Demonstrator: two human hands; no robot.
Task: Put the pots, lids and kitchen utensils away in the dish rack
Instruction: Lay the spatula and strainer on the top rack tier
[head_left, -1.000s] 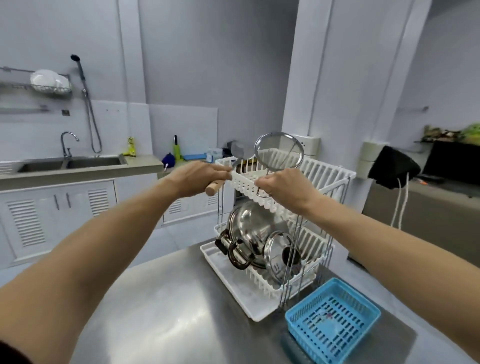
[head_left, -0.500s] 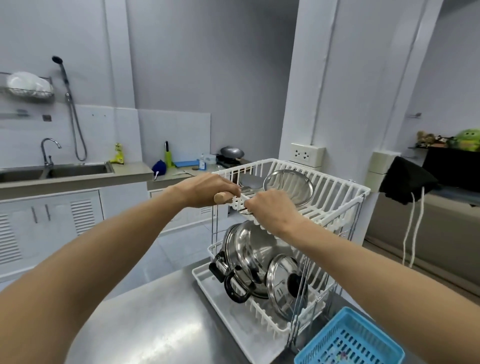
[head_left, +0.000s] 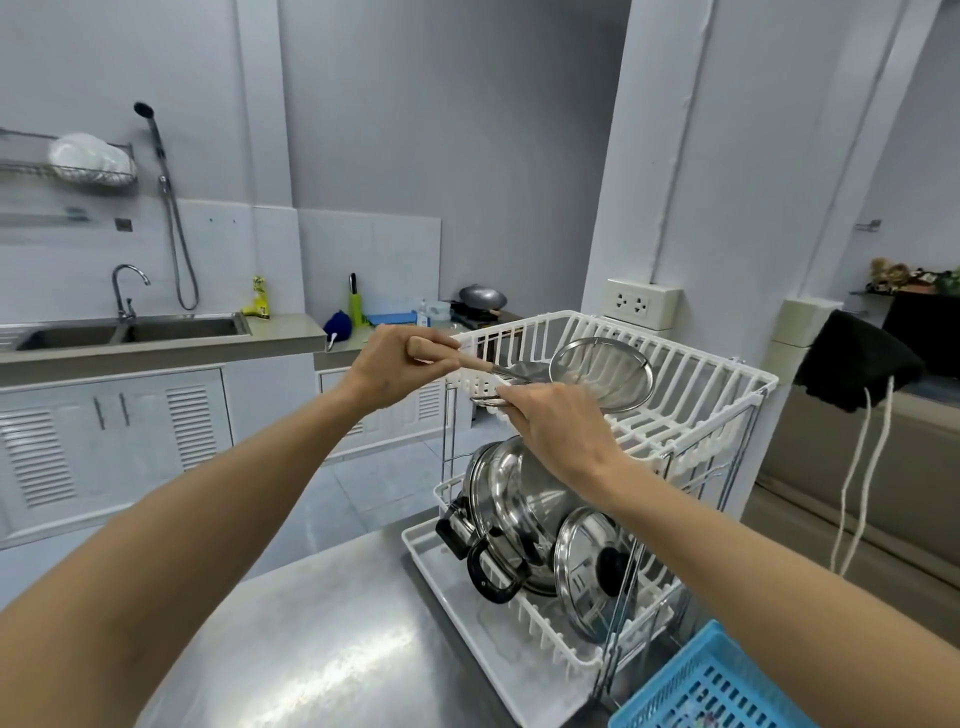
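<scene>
A white two-tier dish rack (head_left: 696, 364) stands on the steel table. My left hand (head_left: 395, 371) grips the wooden handle of a mesh strainer (head_left: 605, 371), whose round head lies tilted inside the top tier. My right hand (head_left: 558, 431) pinches the metal neck of the strainer at the tier's front rim; a second metal utensil (head_left: 524, 370) lies beside it. In the lower tier a steel pot (head_left: 514, 499) with black handles rests on its side, and a steel lid (head_left: 592, 571) with a black knob leans in front of it.
A blue plastic basket (head_left: 717, 686) sits at the table's near right corner. The steel table (head_left: 322, 639) stretches left of the rack. A counter with a sink (head_left: 156, 330) runs along the far wall. A white pillar (head_left: 701, 182) rises behind the rack.
The strainer has come down from upright above the rack into the top tier. Both hands lowered and moved forward with it.
</scene>
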